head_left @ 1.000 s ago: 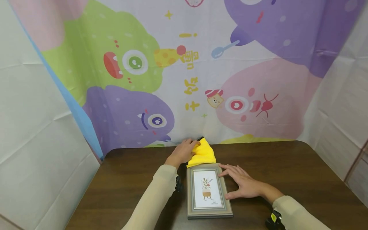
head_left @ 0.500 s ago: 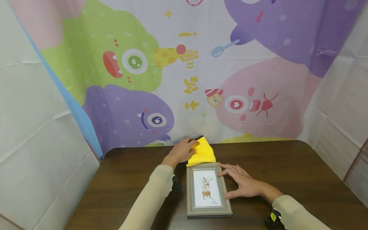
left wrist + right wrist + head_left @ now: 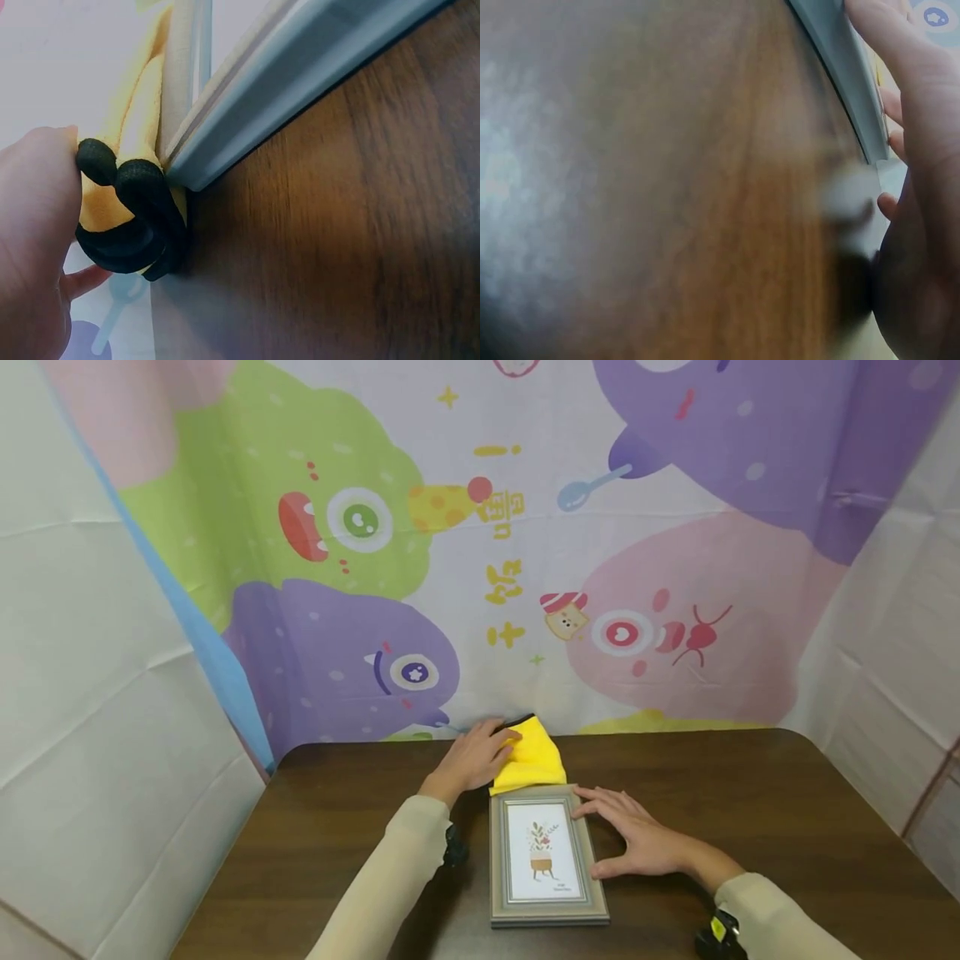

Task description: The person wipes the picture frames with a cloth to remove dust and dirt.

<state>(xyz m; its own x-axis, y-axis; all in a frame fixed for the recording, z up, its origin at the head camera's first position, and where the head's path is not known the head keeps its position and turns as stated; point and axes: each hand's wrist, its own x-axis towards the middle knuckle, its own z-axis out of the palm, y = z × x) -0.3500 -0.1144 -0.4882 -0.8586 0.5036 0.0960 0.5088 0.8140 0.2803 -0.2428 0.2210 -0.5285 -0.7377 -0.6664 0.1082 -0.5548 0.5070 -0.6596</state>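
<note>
A picture frame point(image 3: 498, 860) with a grey-beige border lies flat on the dark wooden table, around a print of a potted plant. Against its far edge is a yellow cloth point(image 3: 534, 760) with black trim. My left hand point(image 3: 468, 760) grips the cloth by its left side. Seen from the left wrist, the cloth point(image 3: 142, 112) is folded over, its black edging bunched beside the frame's corner. My right hand point(image 3: 637, 839) rests along the frame's right side, fingers spread and nearly straight, with fingertips and thumb at the border.
The brown table point(image 3: 322, 827) reaches back to a hanging curtain point(image 3: 510, 677) printed with cartoon monsters. Pale panels point(image 3: 112, 735) stand at the left and right. A small black device point(image 3: 453, 843) is strapped at the left wrist, and another point(image 3: 720, 935) at the right.
My left hand and forearm have shifted slightly left while keeping the cloth. The frame and right hand stay in place; the whole view has moved a little.
</note>
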